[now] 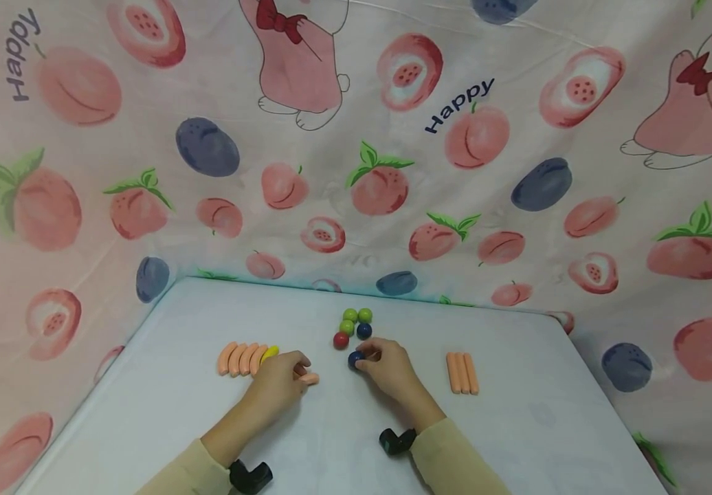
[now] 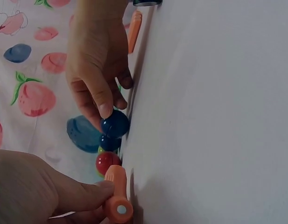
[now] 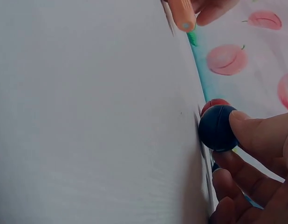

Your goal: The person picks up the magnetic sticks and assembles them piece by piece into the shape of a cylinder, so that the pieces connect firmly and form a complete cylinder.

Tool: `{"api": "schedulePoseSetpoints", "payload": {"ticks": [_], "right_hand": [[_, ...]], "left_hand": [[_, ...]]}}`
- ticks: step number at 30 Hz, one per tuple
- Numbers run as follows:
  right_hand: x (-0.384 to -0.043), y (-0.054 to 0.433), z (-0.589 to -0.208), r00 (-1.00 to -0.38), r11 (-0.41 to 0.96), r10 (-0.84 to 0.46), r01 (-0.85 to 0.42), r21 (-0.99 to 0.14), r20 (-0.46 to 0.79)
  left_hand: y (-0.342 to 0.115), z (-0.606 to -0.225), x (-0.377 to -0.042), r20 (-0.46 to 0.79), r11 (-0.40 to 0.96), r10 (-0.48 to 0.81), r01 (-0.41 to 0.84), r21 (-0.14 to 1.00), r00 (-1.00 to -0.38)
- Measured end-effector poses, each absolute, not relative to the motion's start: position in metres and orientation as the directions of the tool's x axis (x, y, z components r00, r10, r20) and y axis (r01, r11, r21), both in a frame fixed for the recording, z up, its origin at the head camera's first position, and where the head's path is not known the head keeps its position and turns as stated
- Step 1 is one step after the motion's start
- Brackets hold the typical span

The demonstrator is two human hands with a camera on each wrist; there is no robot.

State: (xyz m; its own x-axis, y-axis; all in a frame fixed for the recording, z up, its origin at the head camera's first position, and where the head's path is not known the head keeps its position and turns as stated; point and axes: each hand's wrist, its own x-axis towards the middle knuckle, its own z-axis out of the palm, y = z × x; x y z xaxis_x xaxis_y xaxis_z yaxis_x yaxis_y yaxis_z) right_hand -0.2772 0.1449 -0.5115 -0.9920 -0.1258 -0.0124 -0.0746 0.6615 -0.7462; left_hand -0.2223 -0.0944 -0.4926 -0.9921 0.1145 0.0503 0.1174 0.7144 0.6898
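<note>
My left hand (image 1: 277,379) pinches an orange toy sausage (image 1: 310,379) between thumb and fingers, low over the white table. In the left wrist view the sausage (image 2: 118,191) shows a round end with a pale dot. My right hand (image 1: 388,368) pinches a dark blue ball (image 1: 354,359) between thumb and fingertips; the right wrist view shows this ball (image 3: 218,128) close to the table surface. Just beyond that ball lie a red ball (image 1: 340,340), another dark blue ball (image 1: 364,331) and several green balls (image 1: 346,327), clustered together.
Beside my left hand lies a row of curved toy sausages (image 1: 234,359), with a yellow piece (image 1: 270,353) partly hidden by the hand. Three straight sausages (image 1: 462,373) lie side by side on the right. A fruit-print cloth (image 1: 343,227) hangs behind the table (image 1: 548,426).
</note>
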Motion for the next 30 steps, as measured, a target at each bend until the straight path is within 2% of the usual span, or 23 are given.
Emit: {"api": "schedulePoseSetpoints", "payload": {"ticks": [11, 30], "right_hand": [[-0.262, 0.138, -0.51, -0.976, 0.648, -0.217, -0.118, -0.752, -0.034], [-0.256, 0.135, -0.513, -0.96, 0.61, -0.278, -0.146, -0.779, -0.037]], "left_hand": [[-0.083, -0.499, -0.225, 0.01, 0.655, 0.122, 0.088, 0.75, -0.992], [-0.077, -0.503, -0.229, -0.044, 0.626, 0.15, 0.06, 0.777, -0.988]]}}
